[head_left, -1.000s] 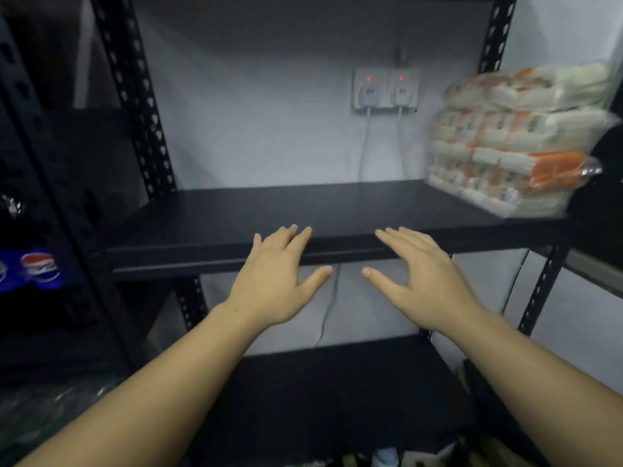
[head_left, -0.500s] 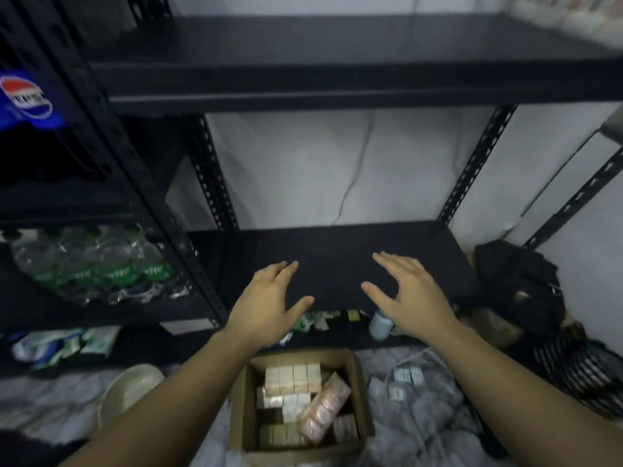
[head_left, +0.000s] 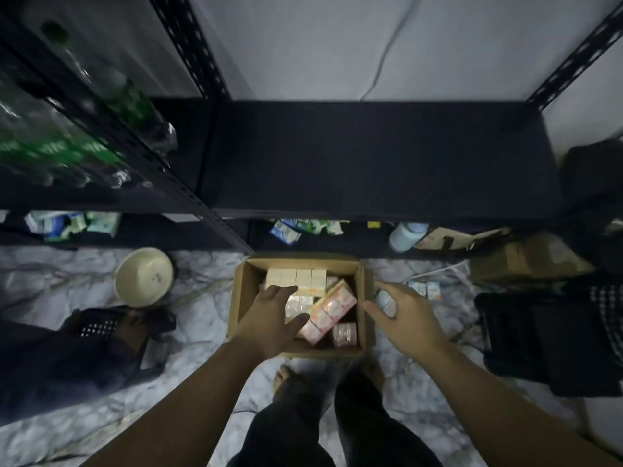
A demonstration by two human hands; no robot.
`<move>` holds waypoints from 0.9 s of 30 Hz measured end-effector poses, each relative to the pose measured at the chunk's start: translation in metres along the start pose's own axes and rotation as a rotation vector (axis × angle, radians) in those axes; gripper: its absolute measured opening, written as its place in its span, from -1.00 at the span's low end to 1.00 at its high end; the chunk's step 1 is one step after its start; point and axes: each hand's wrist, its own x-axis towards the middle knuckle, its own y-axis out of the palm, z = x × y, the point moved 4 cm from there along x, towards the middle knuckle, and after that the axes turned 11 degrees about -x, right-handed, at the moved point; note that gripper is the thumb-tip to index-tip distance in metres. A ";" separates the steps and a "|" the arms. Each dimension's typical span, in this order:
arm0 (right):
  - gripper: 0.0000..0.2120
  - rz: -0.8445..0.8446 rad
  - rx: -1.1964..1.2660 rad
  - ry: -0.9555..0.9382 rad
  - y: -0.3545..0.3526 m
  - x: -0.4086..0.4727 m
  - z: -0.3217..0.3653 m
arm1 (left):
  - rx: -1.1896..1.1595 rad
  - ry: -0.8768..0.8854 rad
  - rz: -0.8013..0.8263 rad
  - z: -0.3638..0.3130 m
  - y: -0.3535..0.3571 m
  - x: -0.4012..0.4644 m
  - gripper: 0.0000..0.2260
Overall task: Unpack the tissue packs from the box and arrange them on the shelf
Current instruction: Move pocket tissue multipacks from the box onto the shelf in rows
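I'm wearing dark trousers (head_left: 296,429) (black or near it, hard to tell in this light). My forearms are showing bare, no sleeves; left hand (head_left: 269,323), right hand (head_left: 409,320) ungloved. Feet (head_left: 281,377) are going barefoot.

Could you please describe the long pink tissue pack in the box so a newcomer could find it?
Find the open cardboard box on the floor. The pink tissue pack lies diagonally inside, atop small pale upright packs.

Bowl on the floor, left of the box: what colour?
Cream bowl, plain in the head view.
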 end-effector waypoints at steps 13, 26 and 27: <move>-0.46 0.193 -0.041 0.152 0.213 0.113 -0.059 | 0.133 0.045 0.076 0.149 0.084 0.189 -0.38; 0.01 0.356 -0.184 0.233 0.345 0.214 -0.110 | 0.499 0.233 0.059 0.239 0.173 0.296 -0.22; -0.02 0.370 -0.231 0.209 0.350 0.216 -0.111 | 0.517 0.234 0.039 0.240 0.172 0.297 -0.23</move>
